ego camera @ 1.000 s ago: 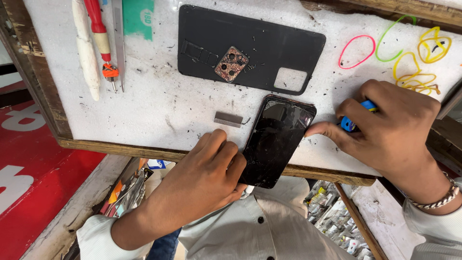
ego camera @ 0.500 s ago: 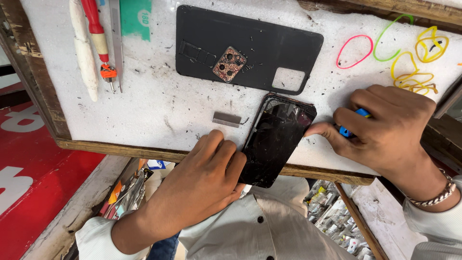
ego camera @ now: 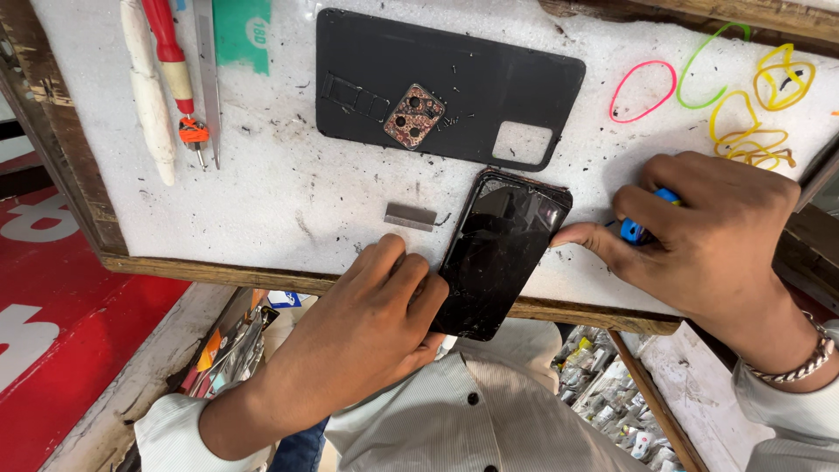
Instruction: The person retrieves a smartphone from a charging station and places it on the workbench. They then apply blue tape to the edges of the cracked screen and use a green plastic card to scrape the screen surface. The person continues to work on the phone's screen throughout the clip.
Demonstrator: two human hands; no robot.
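A black smartphone (ego camera: 500,249) lies screen up on the white work board (ego camera: 288,192), its lower end hanging over the wooden front edge. My left hand (ego camera: 371,319) grips the phone's lower left side. My right hand (ego camera: 699,232) is closed around a small blue tool (ego camera: 636,229), with the index fingertip touching the phone's upper right corner. Behind the phone lies a black back cover (ego camera: 446,83) with a square cut-out. A copper-coloured camera piece (ego camera: 414,116) rests on it.
A small grey metal strip (ego camera: 411,216) lies left of the phone. A red-handled screwdriver (ego camera: 175,65), a white stick and a metal blade sit at the back left. Coloured rubber bands (ego camera: 743,114) are at the back right. Below the board are trays of small parts (ego camera: 603,402).
My right hand has slid a little closer to the phone's upper right corner. The left hand and the phone have stayed about where they were.
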